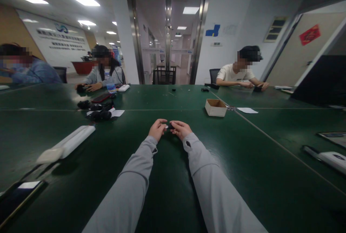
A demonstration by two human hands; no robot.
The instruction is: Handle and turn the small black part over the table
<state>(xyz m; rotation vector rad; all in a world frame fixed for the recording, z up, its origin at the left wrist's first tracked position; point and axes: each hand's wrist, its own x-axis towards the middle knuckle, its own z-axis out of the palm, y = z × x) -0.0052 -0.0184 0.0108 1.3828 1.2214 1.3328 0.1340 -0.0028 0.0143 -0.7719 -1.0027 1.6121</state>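
Note:
Both of my hands meet over the green table point(167, 189), in front of me. Between them is a small black object with a shiny metal end point(170, 126), too small to identify. The thumb and fingers of my right hand point(182, 129) pinch its dark body. My left hand point(156, 131) grips the metal end at its fingertips, with the index finger arched above. Grey sleeves cover both forearms. Part of the object is hidden by my fingers.
An open cardboard box point(215, 110) stands ahead to the right, beside a white paper point(247, 110). Leftward lie a long white device point(78, 141), a phone point(20, 198), and black items point(101, 114) near a water bottle point(110, 84). Several people sit across the table.

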